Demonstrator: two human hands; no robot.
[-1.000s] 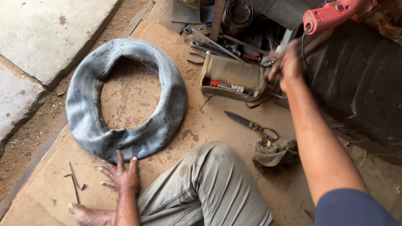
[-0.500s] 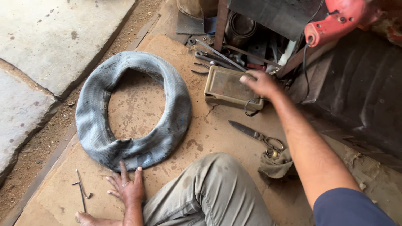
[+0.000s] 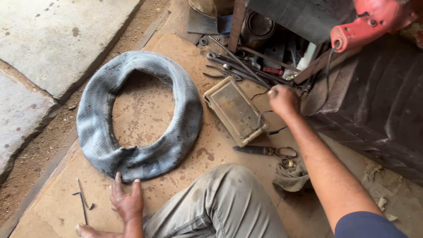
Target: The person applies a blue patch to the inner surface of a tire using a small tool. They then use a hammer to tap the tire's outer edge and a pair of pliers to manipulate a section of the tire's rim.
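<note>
The left hand (image 3: 126, 200) is pressed flat, fingers spread and empty, on the floor just below the grey inner tube (image 3: 139, 114). Right of the tube, beside the lidded plastic box (image 3: 235, 111), the right hand (image 3: 283, 99) is closed among tools (what it grips cannot be told); a firm pinch and a slow pull would serve best there.

Left hand (image 3: 127, 202) flat, fingers spread; right hand (image 3: 283, 100) outstretched, closed.

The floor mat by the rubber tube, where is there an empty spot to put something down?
Bare mat shows inside the ring of the inner tube, and between the tube and the plastic box. More lies left of the left hand, beyond the small metal hook. It is crowded around the right hand, where tools pile up, and by the scissors.
</note>
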